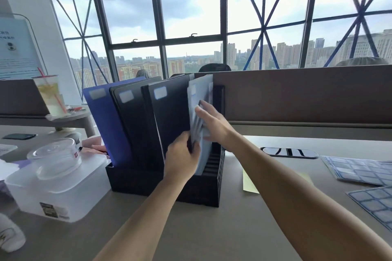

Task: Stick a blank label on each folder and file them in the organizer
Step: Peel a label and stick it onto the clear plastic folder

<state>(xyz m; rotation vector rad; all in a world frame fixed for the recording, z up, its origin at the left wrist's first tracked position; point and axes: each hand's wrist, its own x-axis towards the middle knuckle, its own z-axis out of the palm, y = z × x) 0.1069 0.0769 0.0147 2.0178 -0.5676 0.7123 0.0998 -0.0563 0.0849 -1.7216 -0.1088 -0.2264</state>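
View: one wide-angle camera worn on the person's head.
Facing: forward and slightly down, across the desk [212,229] toward the windows [191,6].
Nearness: close, within reach; both forearms enter from the bottom edge.
Centre: left hand [182,154] and right hand [214,125] on the pale folder [200,89] in the organizer [137,180].
Edges: straight lines bow outward.

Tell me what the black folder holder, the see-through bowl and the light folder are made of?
The organizer is probably hard plastic, matte black, with moulded slot ridges inside. The clear bowl is glass or clear plastic and glossy: it shows bright glints and you can see through it. The pale folder is likely a thin plastic sheet, slightly shiny and see-through, though blur leaves that unsure.
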